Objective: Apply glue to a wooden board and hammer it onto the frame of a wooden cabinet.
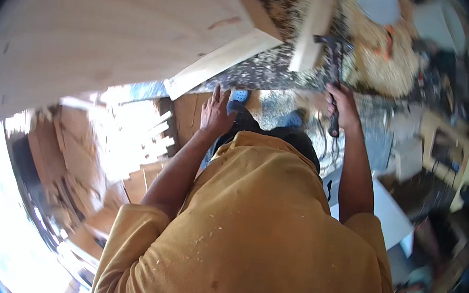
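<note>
My right hand [342,105] grips the dark handle of a claw hammer [334,62], its head raised beside a short pale wood block [312,31] lying on the speckled floor. My left hand [216,111] hangs with fingers apart, holding nothing, just below the edge of a large pale wooden panel [103,27] with a lighter batten [221,61] along its lower edge. My yellow shirt fills the lower middle of the view.
Sawdust and wood shavings [383,59] lie heaped at the top right. Stacks of wood offcuts [131,135] sit to the left in bright light. A pale wooden stool or frame [453,154] and assorted clutter stand at the right.
</note>
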Available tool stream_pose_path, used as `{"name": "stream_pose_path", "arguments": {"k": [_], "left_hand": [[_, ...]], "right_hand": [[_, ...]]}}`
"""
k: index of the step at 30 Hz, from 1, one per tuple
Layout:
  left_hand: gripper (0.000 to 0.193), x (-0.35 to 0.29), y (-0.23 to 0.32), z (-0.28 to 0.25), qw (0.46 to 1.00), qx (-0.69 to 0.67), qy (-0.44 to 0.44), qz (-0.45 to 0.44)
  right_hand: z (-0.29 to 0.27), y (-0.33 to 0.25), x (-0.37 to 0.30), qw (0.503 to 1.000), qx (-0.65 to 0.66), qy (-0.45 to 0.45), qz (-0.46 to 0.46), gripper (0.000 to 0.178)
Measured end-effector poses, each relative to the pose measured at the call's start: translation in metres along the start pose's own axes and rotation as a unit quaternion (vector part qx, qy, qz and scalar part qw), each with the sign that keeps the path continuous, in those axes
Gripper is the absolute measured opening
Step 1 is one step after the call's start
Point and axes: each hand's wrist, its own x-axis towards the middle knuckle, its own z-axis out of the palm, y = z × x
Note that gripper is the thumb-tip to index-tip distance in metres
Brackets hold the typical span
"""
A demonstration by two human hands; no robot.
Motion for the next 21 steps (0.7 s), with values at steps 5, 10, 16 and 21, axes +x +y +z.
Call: {"name": "stream_pose_path", "arguments": {"k": [5,10,16,21], "left_hand": [[0.06,-0.034,-0.054,0.043,0.911,-0.12,0.297,-0.26],[0.047,-0.002,-0.132,0.032,0.876,-0.156,0.381,-0.253],[0.03,0.016,-0.154,0.016,0.829,-0.278,0.424,-0.235],[0.027,0.004,-0.179,-0.02,0.848,-0.386,0.303,-0.2]], "right_hand": [[-0.014,0.006,0.039,0.991,-0.132,0.013,0.026,0.02],[-0.024,0.016,0.051,0.966,-0.257,0.013,-0.027,0.026],[-0.025,0.018,0.058,0.939,-0.333,0.077,-0.044,0.029],[-0.001,0.019,0.044,0.952,-0.282,0.107,-0.051,0.022]]}}
